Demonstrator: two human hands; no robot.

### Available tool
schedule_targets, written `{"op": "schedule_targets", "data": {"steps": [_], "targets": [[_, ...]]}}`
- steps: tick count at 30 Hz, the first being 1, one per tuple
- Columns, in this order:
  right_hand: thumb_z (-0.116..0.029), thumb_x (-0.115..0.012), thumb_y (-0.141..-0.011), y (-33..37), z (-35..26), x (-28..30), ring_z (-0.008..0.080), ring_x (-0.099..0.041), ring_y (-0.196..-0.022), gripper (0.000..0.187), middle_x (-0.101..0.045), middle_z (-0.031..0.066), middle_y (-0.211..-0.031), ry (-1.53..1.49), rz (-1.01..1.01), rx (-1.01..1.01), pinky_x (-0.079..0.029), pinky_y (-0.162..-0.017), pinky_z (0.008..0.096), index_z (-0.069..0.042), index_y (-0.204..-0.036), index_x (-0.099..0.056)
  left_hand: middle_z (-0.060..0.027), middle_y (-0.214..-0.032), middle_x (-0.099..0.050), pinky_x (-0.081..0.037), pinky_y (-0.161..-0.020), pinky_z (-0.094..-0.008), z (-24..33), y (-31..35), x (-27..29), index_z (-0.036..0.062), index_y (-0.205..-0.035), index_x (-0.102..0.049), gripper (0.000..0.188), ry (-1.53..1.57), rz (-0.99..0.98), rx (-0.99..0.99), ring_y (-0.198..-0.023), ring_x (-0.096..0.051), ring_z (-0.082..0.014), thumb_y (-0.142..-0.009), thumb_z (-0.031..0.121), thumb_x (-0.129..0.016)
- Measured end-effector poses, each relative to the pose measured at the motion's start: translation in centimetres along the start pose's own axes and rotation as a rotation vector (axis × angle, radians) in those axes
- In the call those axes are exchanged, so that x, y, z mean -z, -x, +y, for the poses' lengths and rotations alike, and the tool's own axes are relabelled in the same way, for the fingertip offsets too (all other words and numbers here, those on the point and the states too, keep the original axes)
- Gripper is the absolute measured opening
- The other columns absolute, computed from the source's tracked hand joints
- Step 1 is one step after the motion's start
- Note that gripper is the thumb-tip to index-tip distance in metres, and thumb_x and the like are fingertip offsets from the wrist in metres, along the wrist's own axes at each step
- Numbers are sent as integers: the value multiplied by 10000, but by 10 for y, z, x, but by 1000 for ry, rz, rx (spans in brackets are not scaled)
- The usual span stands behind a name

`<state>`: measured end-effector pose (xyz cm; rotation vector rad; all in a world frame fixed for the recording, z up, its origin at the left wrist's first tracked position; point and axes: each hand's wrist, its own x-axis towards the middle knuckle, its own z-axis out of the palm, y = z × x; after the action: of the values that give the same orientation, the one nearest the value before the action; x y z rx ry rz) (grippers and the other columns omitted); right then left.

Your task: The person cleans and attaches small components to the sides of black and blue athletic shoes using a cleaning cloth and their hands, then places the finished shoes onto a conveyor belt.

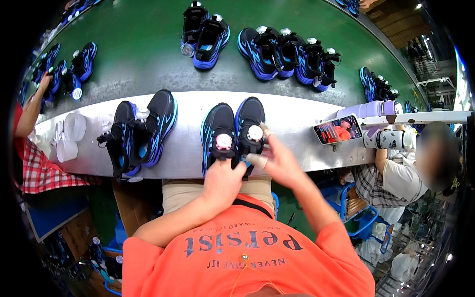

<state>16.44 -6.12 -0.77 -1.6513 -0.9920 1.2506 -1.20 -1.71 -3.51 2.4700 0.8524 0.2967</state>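
Before me on the metal ledge, toes pointing away, stand two black sneakers with blue-purple soles. The left sneaker (217, 120) has a pinkish-white dial (223, 141) on its tongue; the right sneaker (249, 111) carries a white dial (255, 132). My left hand (222, 182) is closed at the left sneaker's heel opening, with fingertips partly hidden inside it. My right hand (281, 159) has thumb and index finger spread beside the right sneaker, both wearing pale finger covers. The index tip is by the shoe's side, the thumb by its collar.
Another sneaker pair (141, 131) stands to the left, near white tape rolls (74, 127). A propped phone (338, 130) and purple bottle (368, 109) are at right. More sneakers (267, 52) sit on the green surface (133, 44). Co-workers' arms (32, 111) appear at both sides.
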Motion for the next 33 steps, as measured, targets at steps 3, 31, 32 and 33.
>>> {"op": "schedule_targets", "data": {"steps": [3,31,32,33], "targets": [[-304,-753,-736,-61,-40,49,362,-469,-1156,596,-484,240,-1227,712,171,434,-402,-948,434,-72,-1238,-531,-131,-778,-585,-479,-629,-376,-25,-26,64,24,-903,-637,248,418,162,4,-704,-586,-309,-754,198,-731],[-275,-736,-684,-278,-36,-33,357,-569,-902,382,-553,180,-963,824,229,450,-496,-747,432,-140,-1027,-633,-173,-1142,-589,-461,-867,-400,-254,-259,137,18,-1091,-588,332,-261,165,-212,-1026,-561,-372,-787,138,-648],[-263,-728,-686,-269,-38,-27,357,-571,-899,369,-561,179,-943,787,176,403,-494,-736,431,-136,-1019,-634,-180,-1125,-594,-461,-862,-400,-262,-260,129,7,-1084,-580,329,-244,177,-156,-1021,-562,-377,-787,134,-644],[-251,-721,-687,-261,-38,-17,356,-572,-896,355,-569,177,-922,749,134,351,-492,-725,430,-131,-1010,-635,-203,-1029,-616,-465,-835,-392,-244,-263,135,-18,-1044,-565,300,-206,105,-125,-977,-588,-361,-793,131,-636]]}}
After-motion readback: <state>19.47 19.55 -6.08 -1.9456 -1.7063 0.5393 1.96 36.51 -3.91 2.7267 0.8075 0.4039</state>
